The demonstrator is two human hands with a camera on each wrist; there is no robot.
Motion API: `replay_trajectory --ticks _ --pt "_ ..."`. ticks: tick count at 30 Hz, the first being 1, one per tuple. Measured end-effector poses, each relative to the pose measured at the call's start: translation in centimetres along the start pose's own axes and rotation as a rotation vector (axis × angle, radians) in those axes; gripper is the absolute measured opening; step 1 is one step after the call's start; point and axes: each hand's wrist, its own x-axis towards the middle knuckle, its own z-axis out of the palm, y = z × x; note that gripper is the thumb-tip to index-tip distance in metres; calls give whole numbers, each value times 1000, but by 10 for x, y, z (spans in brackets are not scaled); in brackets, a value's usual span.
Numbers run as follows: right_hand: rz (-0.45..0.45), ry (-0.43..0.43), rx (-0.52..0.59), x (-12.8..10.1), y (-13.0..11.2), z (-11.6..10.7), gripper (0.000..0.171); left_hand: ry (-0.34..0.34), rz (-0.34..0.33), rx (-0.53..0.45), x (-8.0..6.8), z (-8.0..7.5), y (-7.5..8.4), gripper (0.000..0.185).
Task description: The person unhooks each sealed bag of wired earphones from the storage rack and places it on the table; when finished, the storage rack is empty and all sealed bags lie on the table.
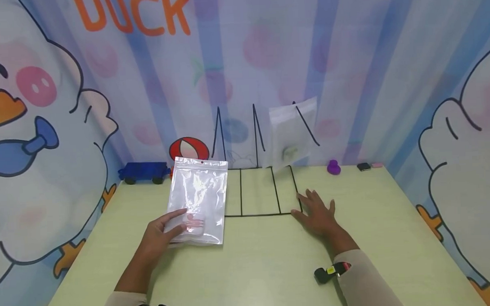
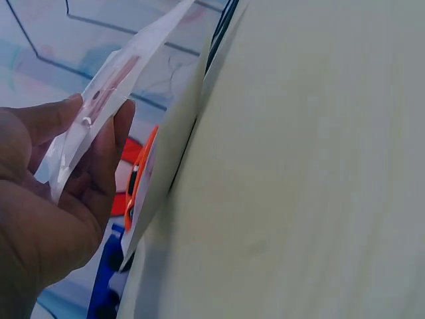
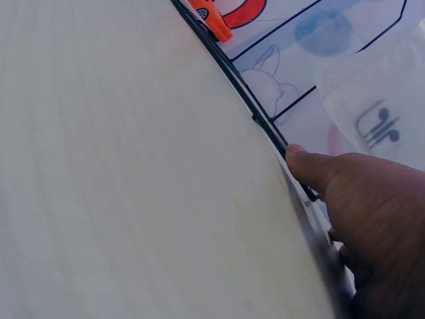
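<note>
My left hand [image 1: 160, 234] pinches the lower left part of a white zip bag [image 1: 205, 186], thumb in front and fingers behind. Inside that bag, low down, sits a small pale item with pink marks [image 1: 194, 223]. In the left wrist view the zip bag [image 2: 123, 86] appears nearly edge-on. A black wire rack [image 1: 260, 214] stands behind, with upright hooks at its back. My right hand [image 1: 320, 218] lies at the rack's front right corner with its fingers spread, thumb touching the wire. A second white zip bag [image 1: 289, 133], holding earphones [image 3: 382, 126], hangs from the rack's right hook.
On the table's far left are a blue toy truck [image 1: 143, 172] and, behind the held bag, an orange toy car [image 2: 139, 176]. Far right hold a purple toy duck [image 1: 333, 167], a small black item [image 1: 364, 167] and a pink one [image 1: 377, 165]. A printed curtain [image 1: 233, 50] rises behind.
</note>
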Motion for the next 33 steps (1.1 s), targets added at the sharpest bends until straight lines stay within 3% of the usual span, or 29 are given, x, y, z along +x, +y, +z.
replay_trajectory --ticks 9,14,20,26,33 --pt "-13 12 -9 -1 -2 -2 72 19 -113 11 5 -40 -21 61" --pt "-17 21 -5 0 -1 -3 71 70 -168 -42 5 -60 -31 67" --pt "-13 11 -16 2 0 -3 72 106 -216 -25 4 -85 -46 71" --pt "-16 27 -19 4 2 0 72 102 -206 -46 6 -97 -52 69" --pt "-7 10 -24 5 6 3 73 204 -259 -88 4 -106 -54 65"
